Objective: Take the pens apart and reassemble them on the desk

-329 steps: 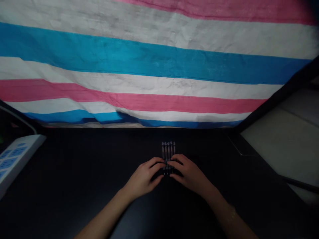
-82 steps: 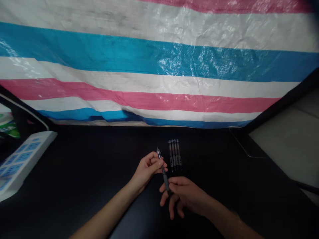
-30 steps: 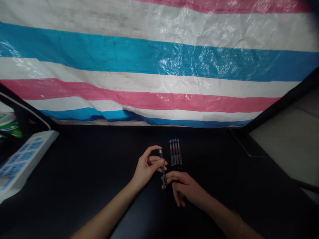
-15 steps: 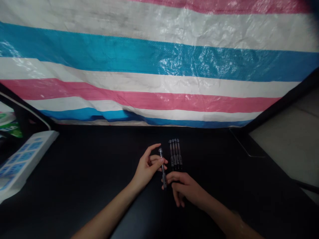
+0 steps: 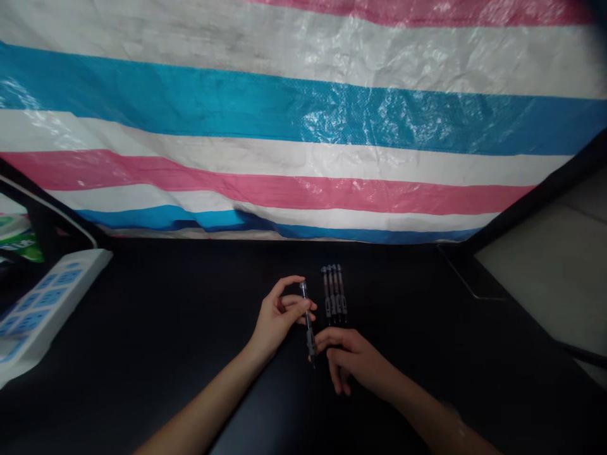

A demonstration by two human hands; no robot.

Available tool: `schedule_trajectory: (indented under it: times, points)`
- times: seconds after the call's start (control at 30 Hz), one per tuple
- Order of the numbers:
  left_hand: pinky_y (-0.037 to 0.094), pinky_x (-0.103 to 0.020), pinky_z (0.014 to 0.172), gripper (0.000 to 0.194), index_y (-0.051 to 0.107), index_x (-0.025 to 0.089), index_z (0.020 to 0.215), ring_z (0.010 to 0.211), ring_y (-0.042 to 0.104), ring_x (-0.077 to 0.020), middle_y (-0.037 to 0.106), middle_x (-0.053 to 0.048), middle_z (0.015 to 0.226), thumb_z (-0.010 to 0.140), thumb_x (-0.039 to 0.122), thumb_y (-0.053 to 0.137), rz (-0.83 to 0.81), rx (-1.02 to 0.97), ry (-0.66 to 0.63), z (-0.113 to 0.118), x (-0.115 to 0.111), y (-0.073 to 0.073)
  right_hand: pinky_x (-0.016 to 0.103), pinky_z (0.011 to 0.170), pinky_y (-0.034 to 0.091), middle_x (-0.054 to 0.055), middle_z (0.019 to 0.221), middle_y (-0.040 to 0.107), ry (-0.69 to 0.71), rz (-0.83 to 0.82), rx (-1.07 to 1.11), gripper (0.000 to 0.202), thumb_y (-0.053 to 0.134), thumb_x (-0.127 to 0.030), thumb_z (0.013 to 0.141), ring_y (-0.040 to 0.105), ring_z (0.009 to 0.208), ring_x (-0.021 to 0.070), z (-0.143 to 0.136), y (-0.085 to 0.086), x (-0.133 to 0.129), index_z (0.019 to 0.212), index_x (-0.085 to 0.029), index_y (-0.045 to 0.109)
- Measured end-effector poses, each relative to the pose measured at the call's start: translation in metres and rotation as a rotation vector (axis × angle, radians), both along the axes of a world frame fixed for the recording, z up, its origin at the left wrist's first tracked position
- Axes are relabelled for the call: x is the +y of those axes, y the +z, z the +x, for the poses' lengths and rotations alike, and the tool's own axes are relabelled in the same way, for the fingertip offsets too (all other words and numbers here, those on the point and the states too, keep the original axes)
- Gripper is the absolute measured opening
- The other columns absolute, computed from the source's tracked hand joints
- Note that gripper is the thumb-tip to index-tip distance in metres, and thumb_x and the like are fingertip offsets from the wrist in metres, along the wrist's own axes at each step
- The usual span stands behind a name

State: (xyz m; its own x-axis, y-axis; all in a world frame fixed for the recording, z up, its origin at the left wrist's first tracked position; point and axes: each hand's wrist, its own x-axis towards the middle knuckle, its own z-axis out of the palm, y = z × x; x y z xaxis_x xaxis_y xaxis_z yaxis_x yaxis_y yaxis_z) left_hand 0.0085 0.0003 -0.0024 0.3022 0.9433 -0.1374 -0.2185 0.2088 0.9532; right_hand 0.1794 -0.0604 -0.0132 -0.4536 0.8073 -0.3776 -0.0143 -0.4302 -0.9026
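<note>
– In the head view, what has your left hand (image 5: pixel 281 314) got?
– Your grip is closed, thumb and fingers pinching the pen (image 5: pixel 310 337) over the worktop (image 5: pixel 190 284), forefinger near its top, probably for steadiness.
– Your right hand (image 5: pixel 349 355)?
– Loosely bent by the pen's lower end; I cannot tell whether it holds.
– The four pens (image 5: pixel 334 305)?
– Side by side just beyond, likely for easy reach.

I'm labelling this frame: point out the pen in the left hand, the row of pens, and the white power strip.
Held pen (image 5: pixel 310 335), head view: on its dark grip.
Row of pens (image 5: pixel 333 304), head view: on a middle pen's grip.
White power strip (image 5: pixel 55 313), head view: on its white casing.
</note>
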Motion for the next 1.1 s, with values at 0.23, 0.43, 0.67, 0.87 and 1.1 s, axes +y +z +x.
schedule_trajectory:
  times: [0.23,0.43,0.67,0.87,1.1]
  points:
    - [0.051,-0.022,0.057,0.061,0.043,0.017,0.127,0.062,0.068,-0.014,0.073,-0.004,0.076,0.076,0.031,0.073,0.025,0.002,-0.036,0.001,-0.001,0.001,0.015,0.034,0.041,0.007,0.102,0.064,0.002,-0.004,-0.003,0.027,0.045,-0.018,0.069,0.057,0.041,0.0048,0.0,0.002,0.0,0.093,-0.014,0.056]
    - [0.052,-0.022,0.056,0.052,0.048,0.016,0.116,0.061,0.068,-0.0141,0.073,-0.005,0.075,0.073,0.032,0.074,0.027,0.007,-0.007,0.0,0.0,0.0,0.015,0.034,0.041,0.006,0.097,0.064,-0.009,0.006,0.027,0.028,0.045,-0.018,0.068,0.057,0.041,0.0056,-0.001,-0.002,-0.001,0.093,-0.014,0.057]
    - [0.052,-0.021,0.057,0.055,0.047,0.017,0.121,0.062,0.068,-0.0135,0.073,-0.005,0.077,0.075,0.031,0.073,0.042,0.01,0.029,-0.001,0.003,-0.003,0.016,0.034,0.041,0.003,0.089,0.064,-0.011,-0.005,0.008,0.027,0.047,-0.021,0.067,0.056,0.041,0.0063,-0.002,0.003,-0.001,0.092,-0.014,0.056]
    - [0.052,-0.022,0.056,0.05,0.047,0.016,0.119,0.063,0.068,-0.0149,0.072,-0.006,0.077,0.077,0.03,0.07,0.132,0.066,0.045,-0.002,0.007,-0.006,0.015,0.029,0.026,0.0,0.069,0.066,-0.009,0.057,-0.195,0.015,0.046,-0.021,0.075,0.045,0.031,0.0047,-0.002,0.007,-0.002,0.084,-0.015,0.056]
    - [0.053,-0.021,0.053,0.049,0.051,0.025,0.127,0.07,0.067,-0.0119,0.054,-0.01,0.123,0.08,0.027,0.065,0.451,0.455,0.146,-0.004,0.008,-0.009,0.02,0.049,0.04,-0.001,0.064,0.063,-0.173,0.508,-0.425,0.014,0.047,-0.013,0.079,0.053,0.051,0.0088,0.006,0.014,-0.001,0.081,-0.018,0.06]
